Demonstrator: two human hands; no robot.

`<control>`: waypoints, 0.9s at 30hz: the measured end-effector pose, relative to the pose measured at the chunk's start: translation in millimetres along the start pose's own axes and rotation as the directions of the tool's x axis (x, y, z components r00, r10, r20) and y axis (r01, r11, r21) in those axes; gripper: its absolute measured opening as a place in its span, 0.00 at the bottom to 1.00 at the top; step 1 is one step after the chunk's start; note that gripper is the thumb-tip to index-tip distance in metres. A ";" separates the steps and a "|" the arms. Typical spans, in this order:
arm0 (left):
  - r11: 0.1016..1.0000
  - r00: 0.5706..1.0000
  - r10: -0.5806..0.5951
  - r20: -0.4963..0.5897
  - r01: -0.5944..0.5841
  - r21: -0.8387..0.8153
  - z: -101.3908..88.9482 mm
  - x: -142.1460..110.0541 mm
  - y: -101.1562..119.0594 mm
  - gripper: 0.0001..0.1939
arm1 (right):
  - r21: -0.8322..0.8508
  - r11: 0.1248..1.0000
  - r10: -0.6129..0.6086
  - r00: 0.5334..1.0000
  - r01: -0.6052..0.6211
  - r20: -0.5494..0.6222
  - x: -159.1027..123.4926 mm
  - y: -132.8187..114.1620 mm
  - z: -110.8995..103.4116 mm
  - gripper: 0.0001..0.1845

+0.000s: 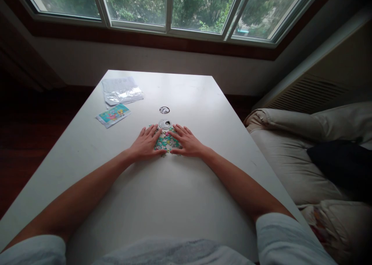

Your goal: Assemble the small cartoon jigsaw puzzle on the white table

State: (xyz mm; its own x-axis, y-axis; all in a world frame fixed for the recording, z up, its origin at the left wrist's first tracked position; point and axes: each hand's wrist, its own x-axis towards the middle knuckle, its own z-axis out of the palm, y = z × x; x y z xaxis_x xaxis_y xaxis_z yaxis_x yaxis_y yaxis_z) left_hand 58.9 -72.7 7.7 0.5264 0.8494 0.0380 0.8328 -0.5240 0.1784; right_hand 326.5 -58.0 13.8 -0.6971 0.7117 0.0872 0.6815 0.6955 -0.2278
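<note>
We saw the white bench (186,187) reach away below the window (168,9), with the pale sofa (287,160) beyond its right edge. Our left hand (147,141) and right hand (187,141) rested palms down past the bench's middle, towards its far edge. Both had their fingers spread wide, thumbs pointing inward, cupped around the pieces (167,140) from either side and touching the outer ones. Near the bench's far left corner lay the clear plastic bag (123,91), over paper. The bright printed card (114,115) lay just on our side of it, tilted towards the left edge. Beyond our fingertips sat the near disc (165,124), close to the pieces, and past it the far disc (164,110). The pieces, small and mostly green and white with pink and yellow bits, lay bunched between our hands.
</note>
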 end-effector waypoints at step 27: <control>0.999 0.997 0.032 -0.074 -0.033 -0.011 7.8 11.8 -8.4 0.44 | -0.061 0.996 0.060 0.998 -0.059 0.008 10.2 -1.1 10.0 0.40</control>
State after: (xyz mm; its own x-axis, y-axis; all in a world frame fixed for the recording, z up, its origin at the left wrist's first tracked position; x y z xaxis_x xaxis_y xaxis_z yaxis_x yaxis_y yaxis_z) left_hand 59.5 -58.8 -1.0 0.5386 0.8345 0.1167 0.8131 -0.5510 0.1877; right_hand 316.4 -52.5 5.2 -0.6566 0.7513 0.0661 0.7340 0.6567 -0.1733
